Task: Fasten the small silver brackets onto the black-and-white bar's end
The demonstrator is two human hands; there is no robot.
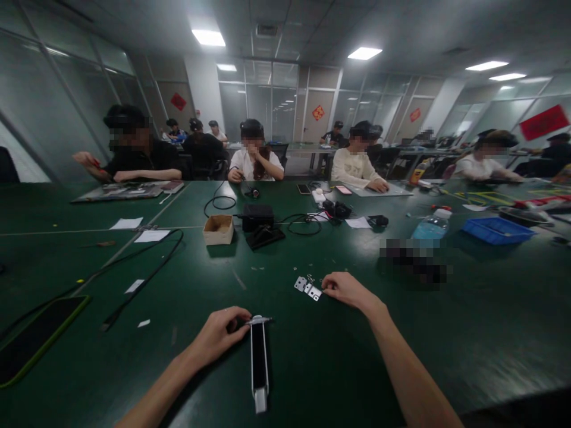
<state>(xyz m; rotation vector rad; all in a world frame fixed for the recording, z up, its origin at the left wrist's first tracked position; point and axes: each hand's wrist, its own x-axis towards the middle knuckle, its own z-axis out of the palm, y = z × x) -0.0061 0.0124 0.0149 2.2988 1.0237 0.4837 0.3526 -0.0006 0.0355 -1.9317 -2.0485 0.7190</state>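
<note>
A long, narrow black-and-silver device (259,362) lies on the green table in front of me, with a thin crosspiece at its far end. My left hand (225,330) is closed on that far end, thumb and fingers gripping the crosspiece. To the right and farther away, two small metal plates with holes (313,291) lie near several tiny ring-like parts (311,277). My right hand (345,288) is at the right edge of these plates, its fingertips pinched together. Whatever sits between those fingertips is too small to make out.
Farther off stand a small open box (218,230), a black case (257,217) and cables. To the right are a bottle of blue liquid (430,226) and a blue tray (497,230). A green-edged black mat (40,336) lies left. Several people sit across the table.
</note>
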